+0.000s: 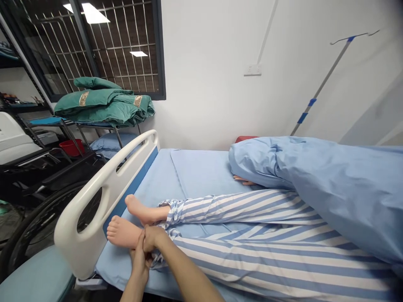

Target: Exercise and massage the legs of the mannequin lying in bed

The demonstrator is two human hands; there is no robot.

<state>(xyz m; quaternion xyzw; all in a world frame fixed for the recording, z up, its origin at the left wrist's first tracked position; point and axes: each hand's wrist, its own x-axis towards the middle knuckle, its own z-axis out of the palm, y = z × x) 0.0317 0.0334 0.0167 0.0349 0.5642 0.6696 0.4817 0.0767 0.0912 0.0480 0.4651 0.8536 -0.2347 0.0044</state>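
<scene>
Both my hands are wrapped round the ankle of the nearer bare foot (124,231), which looks smooth like a manikin's and points toward the bed's end. My left hand (139,256) holds it from the near side, below the heel. Over the top of the ankle lies my right hand (154,237), its fingers curled and partly hidden, touching the left one. Just above my hands bunches the cuff of the blue-and-white striped trousers (239,258). The farther foot (143,210) rests on the light blue sheet (201,167), apart from my hands.
A white footboard (74,224) borders the bed at the left, with a wheelchair wheel (19,243) beyond it. A blue quilt (327,167) covers the upper body; fingers (244,180) show under its edge. Behind are folded green bedding (103,102) and a drip stand (324,79).
</scene>
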